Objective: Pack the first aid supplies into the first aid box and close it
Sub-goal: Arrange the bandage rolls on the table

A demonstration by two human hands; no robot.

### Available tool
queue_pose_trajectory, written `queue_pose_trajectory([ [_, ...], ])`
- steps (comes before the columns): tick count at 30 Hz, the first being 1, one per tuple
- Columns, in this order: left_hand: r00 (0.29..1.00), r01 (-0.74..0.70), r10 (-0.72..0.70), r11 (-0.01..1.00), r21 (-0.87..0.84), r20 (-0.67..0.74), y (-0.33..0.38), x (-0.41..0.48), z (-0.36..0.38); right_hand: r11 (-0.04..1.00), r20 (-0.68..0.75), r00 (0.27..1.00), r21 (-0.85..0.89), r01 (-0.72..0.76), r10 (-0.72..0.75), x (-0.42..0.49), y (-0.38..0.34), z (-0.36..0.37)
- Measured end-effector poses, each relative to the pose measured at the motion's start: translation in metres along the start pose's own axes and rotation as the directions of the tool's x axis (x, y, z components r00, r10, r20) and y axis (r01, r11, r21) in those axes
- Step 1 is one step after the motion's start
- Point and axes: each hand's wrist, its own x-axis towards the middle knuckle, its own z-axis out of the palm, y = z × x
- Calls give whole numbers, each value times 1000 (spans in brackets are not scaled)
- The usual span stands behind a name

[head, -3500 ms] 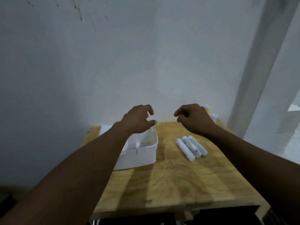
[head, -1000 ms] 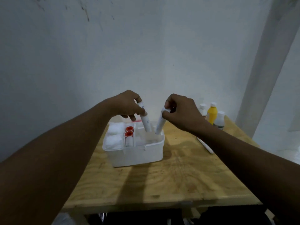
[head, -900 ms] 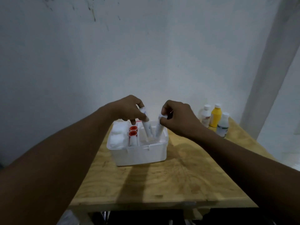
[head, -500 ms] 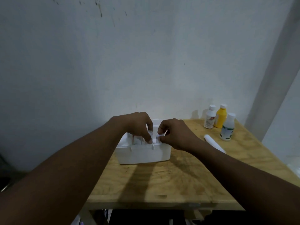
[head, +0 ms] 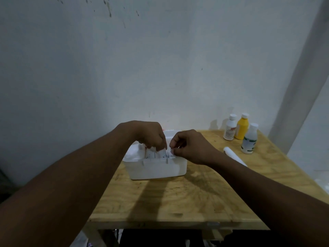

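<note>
Wooden table (head: pixel 178 196): open box (head: pixel 156 169) holds upright white rolls (head: pixel 161 154).

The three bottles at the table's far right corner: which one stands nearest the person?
The clear bottle with the greenish label; the yellow bottle and white bottle stand behind it, nearer the wall.

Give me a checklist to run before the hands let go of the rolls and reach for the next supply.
1. Rolls seated in the first aid box: cannot tell; both hands cover their tops.
2. Left hand free to withdraw: not ok, its fingers are pinched at the roll tops inside the box.
3. Right hand free: not ok, pinched there too.
4. Box steady on the table: ok, it sits flat, away from the edges.
5. Supplies left outside: not ok; one white roll and three bottles remain on the table.
6. Lid ready to close: cannot tell, no lid is clearly visible.
</note>
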Motion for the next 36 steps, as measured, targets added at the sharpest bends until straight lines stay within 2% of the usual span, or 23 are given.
queue_pose_trajectory([
  [10, 1000, -18, 18, 1000, -13, -17, -11, 5, -2, 999, -33, 999, 12, 31, -31, 0, 2, 5],
  [28, 994, -19, 4, 990, -142, -107, -12, 9, 4, 999, -112, 993, -1, 38, -38, -3, 6, 6],
  [36, 994, -10, -4, 992, -122, -114, -1, 6, -1, 999, -204, 978, -7, 50, -51, -3, 11, -4],
])
